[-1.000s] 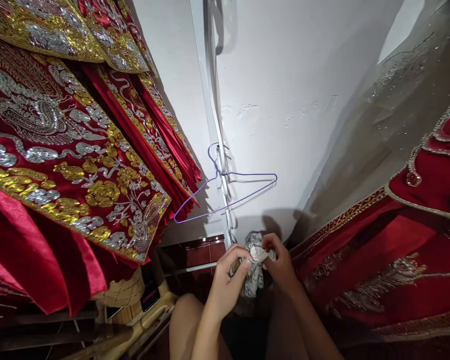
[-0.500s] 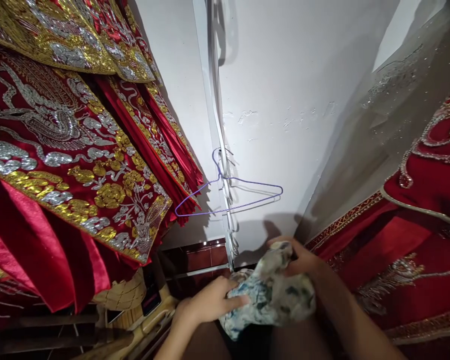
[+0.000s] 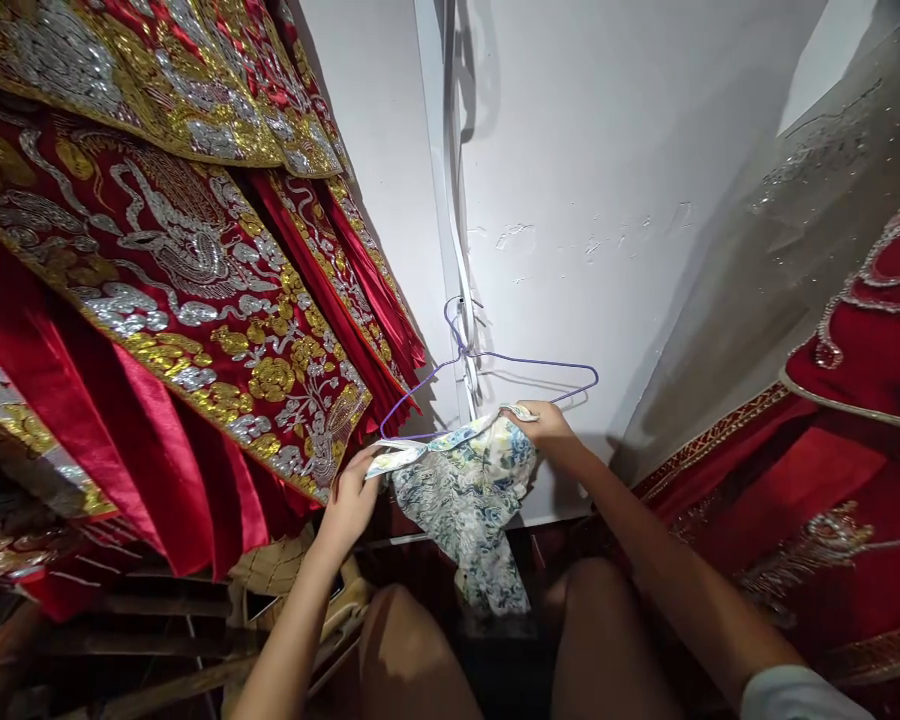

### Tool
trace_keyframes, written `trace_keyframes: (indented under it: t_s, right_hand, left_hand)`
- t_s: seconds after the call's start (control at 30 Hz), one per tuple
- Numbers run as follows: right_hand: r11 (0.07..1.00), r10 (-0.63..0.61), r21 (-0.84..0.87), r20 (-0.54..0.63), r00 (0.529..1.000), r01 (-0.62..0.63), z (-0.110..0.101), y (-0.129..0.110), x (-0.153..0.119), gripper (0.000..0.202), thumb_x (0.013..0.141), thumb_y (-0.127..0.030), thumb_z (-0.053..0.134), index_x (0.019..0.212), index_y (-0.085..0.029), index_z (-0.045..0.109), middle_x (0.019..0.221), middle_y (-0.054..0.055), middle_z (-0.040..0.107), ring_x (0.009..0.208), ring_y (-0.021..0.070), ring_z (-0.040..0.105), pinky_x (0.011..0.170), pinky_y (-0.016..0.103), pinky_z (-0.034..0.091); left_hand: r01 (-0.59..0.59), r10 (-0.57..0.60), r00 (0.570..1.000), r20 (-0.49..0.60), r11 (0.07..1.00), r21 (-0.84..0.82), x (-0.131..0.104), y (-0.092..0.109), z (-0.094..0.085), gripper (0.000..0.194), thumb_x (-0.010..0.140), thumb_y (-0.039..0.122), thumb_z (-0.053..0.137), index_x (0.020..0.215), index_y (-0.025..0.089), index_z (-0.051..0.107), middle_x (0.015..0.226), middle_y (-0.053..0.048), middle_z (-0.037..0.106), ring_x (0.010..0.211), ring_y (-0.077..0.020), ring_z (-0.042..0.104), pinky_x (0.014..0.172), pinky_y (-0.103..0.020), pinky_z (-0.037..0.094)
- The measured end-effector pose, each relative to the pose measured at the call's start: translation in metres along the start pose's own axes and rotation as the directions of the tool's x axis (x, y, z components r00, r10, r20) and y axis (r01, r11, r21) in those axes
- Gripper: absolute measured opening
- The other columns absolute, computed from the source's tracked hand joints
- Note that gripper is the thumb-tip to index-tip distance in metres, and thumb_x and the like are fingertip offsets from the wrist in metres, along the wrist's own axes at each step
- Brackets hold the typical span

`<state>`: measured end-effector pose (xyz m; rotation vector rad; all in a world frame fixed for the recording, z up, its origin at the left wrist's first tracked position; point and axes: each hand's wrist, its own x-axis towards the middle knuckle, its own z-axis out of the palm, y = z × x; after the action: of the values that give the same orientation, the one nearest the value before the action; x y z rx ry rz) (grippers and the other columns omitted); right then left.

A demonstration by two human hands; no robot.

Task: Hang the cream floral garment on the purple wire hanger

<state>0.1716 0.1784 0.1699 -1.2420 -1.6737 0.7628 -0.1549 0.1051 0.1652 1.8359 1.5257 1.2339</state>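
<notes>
Between my hands hangs a floral garment (image 3: pixel 469 490), white with blue, green and yellow print, stretched out by its top edge. My left hand (image 3: pixel 352 490) is closed on its strap-like left end. At the other end, my right hand (image 3: pixel 546 425) pinches the top right corner. Just behind the garment is a purple wire hanger (image 3: pixel 529 358), hooked on a white rack (image 3: pixel 454 190) against the wall. The garment's top edge covers part of the hanger's lower bar; I cannot tell whether the two touch.
On the left hangs a red costume (image 3: pixel 217 300) with gold and silver embroidery. Red beaded cloth (image 3: pixel 817 450) hangs on the right, beside sheer, sequined fabric (image 3: pixel 810 200). A wooden chair (image 3: pixel 352 590) stands low at the left, near my knees.
The garment was bunched up low in both hands. Now it is spread wide and raised to the hanger, with my hands farther apart. The view has shifted slightly left.
</notes>
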Motion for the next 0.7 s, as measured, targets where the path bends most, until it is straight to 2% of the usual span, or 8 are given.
trace_keyframes:
  t_s: [0.13,0.23,0.3,0.4,0.5,0.6,0.7]
  right_hand:
    - [0.997,0.043,-0.060,-0.031,0.999,-0.045,-0.012,-0.006,-0.014,0.039,0.077,-0.044,0.058,0.059,-0.022,0.031,0.058,-0.004,0.031,0.058,0.0113,0.027,0.052,0.026,0.020]
    - [0.998,0.039,-0.054,-0.054,0.998,-0.042,-0.012,-0.009,-0.019,0.037,0.076,-0.042,0.058,0.059,-0.022,0.031,0.058,-0.004,0.030,0.058,0.0114,0.026,0.051,0.026,0.019]
    - [0.998,0.043,-0.038,-0.047,0.998,-0.045,-0.010,-0.007,-0.019,0.038,0.076,-0.043,0.057,0.059,-0.022,0.030,0.058,-0.004,0.029,0.058,0.0116,0.025,0.051,0.026,0.020]
    - [0.998,0.035,-0.060,-0.020,0.999,-0.036,-0.008,-0.004,-0.018,0.041,0.077,-0.044,0.057,0.058,-0.023,0.028,0.057,-0.004,0.027,0.057,0.0120,0.024,0.051,0.027,0.020]
    - [0.996,-0.029,-0.080,0.001,1.000,0.029,-0.005,-0.008,-0.023,0.039,0.080,-0.038,0.054,0.058,-0.023,0.024,0.057,-0.004,0.025,0.058,0.0125,0.022,0.052,0.028,0.020]
    - [0.987,-0.137,-0.080,0.044,0.990,0.140,-0.005,-0.016,-0.033,0.030,0.081,-0.028,0.047,0.059,-0.023,0.027,0.058,-0.004,0.028,0.057,0.0131,0.024,0.054,0.028,0.022]
    - [0.977,-0.165,-0.128,0.047,0.985,0.170,-0.017,-0.021,-0.041,0.010,0.076,-0.020,0.046,0.067,-0.023,0.049,0.057,-0.003,0.041,0.055,0.0142,0.033,0.055,0.027,0.026]
  left_hand:
    - [-0.013,0.013,0.999,-0.047,1.000,0.000,0.013,-0.012,0.003,0.026,0.078,0.031,0.056,0.092,0.019,0.074,0.122,-0.011,0.067,0.119,-0.0281,0.058,0.112,-0.043,0.034]
    - [0.071,-0.071,0.997,0.040,0.997,0.000,0.024,-0.018,0.007,0.015,0.069,0.031,0.061,0.074,0.021,0.071,0.102,-0.010,0.073,0.102,-0.0294,0.064,0.104,-0.044,0.043]
    - [0.084,-0.084,0.994,0.067,0.996,0.004,0.027,-0.015,0.008,0.012,0.069,0.032,0.061,0.069,0.021,0.068,0.096,-0.009,0.074,0.097,-0.0292,0.065,0.101,-0.043,0.045]
    - [-0.025,0.026,0.997,-0.066,0.999,0.023,0.025,0.001,0.009,0.017,0.079,0.034,0.055,0.079,0.020,0.065,0.113,-0.011,0.070,0.111,-0.0287,0.062,0.103,-0.041,0.043]
    - [-0.104,0.113,0.980,-0.161,0.993,0.063,0.029,0.026,0.014,0.024,0.090,0.030,0.046,0.108,0.021,0.059,0.130,-0.011,0.062,0.121,-0.0263,0.057,0.103,-0.039,0.042]
    - [-0.196,0.206,0.970,-0.132,0.977,0.083,0.047,0.044,0.022,0.035,0.092,0.026,0.042,0.124,0.020,0.054,0.126,-0.011,0.063,0.117,-0.0251,0.058,0.101,-0.038,0.042]
    - [-0.276,0.280,0.960,-0.019,0.953,0.128,0.067,0.048,0.028,0.034,0.092,0.025,0.039,0.116,0.018,0.062,0.111,-0.011,0.066,0.106,-0.0247,0.061,0.097,-0.036,0.044]
